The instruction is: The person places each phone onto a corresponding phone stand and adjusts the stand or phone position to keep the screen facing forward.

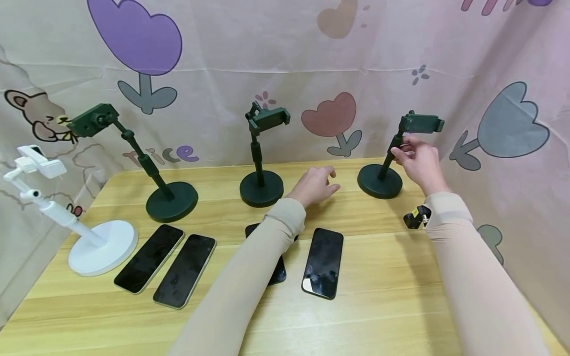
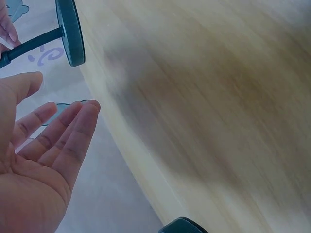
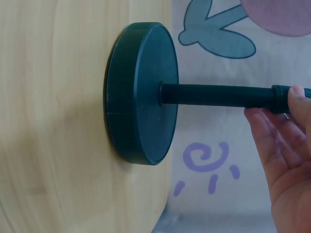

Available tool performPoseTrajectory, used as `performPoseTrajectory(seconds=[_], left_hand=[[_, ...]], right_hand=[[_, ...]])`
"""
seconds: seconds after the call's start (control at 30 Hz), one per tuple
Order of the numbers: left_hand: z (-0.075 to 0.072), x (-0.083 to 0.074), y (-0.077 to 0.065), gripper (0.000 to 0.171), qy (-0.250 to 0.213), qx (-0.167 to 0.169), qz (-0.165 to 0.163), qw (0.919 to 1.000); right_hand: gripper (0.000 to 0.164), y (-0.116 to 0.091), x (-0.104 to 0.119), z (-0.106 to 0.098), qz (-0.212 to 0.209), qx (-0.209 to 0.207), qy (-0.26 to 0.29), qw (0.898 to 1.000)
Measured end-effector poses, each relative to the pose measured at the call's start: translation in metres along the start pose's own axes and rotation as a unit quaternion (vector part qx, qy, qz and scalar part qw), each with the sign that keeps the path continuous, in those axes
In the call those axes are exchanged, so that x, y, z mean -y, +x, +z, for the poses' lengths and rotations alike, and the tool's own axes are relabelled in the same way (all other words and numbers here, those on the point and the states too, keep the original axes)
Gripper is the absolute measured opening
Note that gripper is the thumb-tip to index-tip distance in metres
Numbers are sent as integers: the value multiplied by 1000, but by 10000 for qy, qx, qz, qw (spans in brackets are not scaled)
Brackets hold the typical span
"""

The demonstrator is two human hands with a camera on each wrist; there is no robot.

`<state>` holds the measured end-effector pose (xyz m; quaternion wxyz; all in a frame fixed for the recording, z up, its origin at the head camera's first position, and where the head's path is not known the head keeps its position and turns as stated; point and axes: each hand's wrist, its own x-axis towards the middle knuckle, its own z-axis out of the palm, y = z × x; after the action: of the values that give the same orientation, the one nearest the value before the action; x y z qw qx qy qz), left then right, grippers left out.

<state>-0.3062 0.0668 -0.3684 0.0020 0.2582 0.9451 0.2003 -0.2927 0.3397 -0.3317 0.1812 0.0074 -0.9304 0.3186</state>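
At the back right of the table stands a dark green phone stand; its round base is on the wood. My right hand grips its pole between thumb and fingers, just under the clamp head. The right wrist view shows that base and my right hand at the pole's collar. My left hand hovers over the table between this stand and the middle green phone stand, fingers loosely bent and holding nothing. In the left wrist view my left hand has its palm and fingers plainly spread.
A third green stand and a white stand are at the left. Black phones lie flat: one phone, a second phone, another phone, and one phone partly under my left sleeve. A printed curtain hangs behind.
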Motion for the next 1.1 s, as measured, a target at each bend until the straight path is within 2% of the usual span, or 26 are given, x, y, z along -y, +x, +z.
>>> performPoseTrajectory(seconds=[0.27, 0.63, 1.1], left_hand=[[2, 4, 1, 38, -126, 24, 19, 9999], [3, 6, 1, 35, -99, -22, -9, 9999], [7, 9, 4, 38, -635, -264, -306, 9972]], right_hand=[[43, 0, 9, 9, -163, 72, 94, 9998], [30, 0, 27, 27, -588, 215, 615, 9961], [33, -10, 58, 46, -830, 585, 731, 9921]])
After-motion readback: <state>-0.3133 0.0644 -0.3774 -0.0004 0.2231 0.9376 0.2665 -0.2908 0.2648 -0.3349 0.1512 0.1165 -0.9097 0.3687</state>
